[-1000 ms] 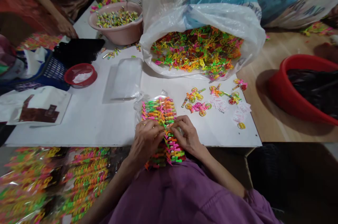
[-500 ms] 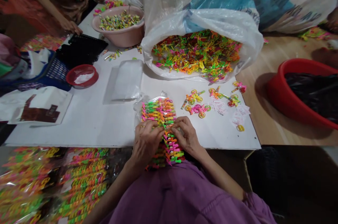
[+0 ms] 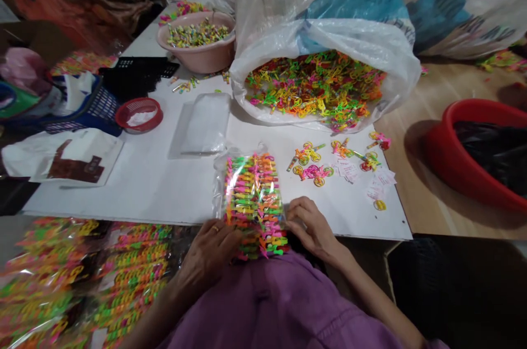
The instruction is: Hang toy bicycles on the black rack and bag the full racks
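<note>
Two tubs: pink tub point(image 3: 193, 58) holds trinkets point(image 3: 197, 35), red tub point(image 3: 436, 146) black plastic point(image 3: 494, 154).

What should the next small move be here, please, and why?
Probably slide the filled clear bag onto the similar bags at lower left: the left hand rests at its corner, the right hand beside it, and its lower end overhangs the table edge.

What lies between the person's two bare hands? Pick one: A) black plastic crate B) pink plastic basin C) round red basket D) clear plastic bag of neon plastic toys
D: the clear plastic bag of neon plastic toys lies between the left hand and the right hand.
</note>
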Demonstrator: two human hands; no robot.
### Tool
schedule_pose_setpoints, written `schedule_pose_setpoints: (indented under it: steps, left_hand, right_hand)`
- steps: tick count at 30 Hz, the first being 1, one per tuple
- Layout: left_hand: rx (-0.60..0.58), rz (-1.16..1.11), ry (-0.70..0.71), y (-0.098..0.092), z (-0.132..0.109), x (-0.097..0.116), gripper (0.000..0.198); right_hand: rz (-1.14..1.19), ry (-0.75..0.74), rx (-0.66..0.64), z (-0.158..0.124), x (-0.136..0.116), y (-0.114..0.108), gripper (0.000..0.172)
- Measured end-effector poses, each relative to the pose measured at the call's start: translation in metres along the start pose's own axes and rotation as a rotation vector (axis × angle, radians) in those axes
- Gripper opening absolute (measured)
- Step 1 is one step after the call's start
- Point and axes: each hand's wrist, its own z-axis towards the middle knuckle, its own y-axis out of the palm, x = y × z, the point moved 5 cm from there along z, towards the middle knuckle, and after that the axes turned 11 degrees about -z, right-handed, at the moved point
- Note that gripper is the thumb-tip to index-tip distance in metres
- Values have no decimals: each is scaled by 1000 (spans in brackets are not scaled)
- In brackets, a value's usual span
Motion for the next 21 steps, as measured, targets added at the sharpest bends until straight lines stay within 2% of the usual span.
schedule_pose_setpoints:
  steps: [3,6,8,10,12,16,21]
  left_hand:
    - [-49,-52,-33,-6,-19,-1,13]
    - [-64,-108,-173,-14,-32,-11,20]
    - [-75,-95,-289,-15,-42,-22,28]
    - [-83,-78,-348,-11,-51,-29,32]
    - [-49,-85,-358,-3,-58,-31,28]
    - [59,-103,-370,9,-61,-28,16]
    - [101,-66,-361,6,-58,-24,13]
  right_hand:
    - [5,17,-107,-18,2,-7,9]
    - [-81,93,-79,-28,11,-9,8]
    - [-182,116,-79,-31,15,-4,21]
    - [-256,89,-90,-30,14,5,31]
    - [-300,29,-54,-26,9,13,28]
    - [-394,-54,65,-20,-3,17,12]
    - [-377,-84,24,-25,-8,10,10]
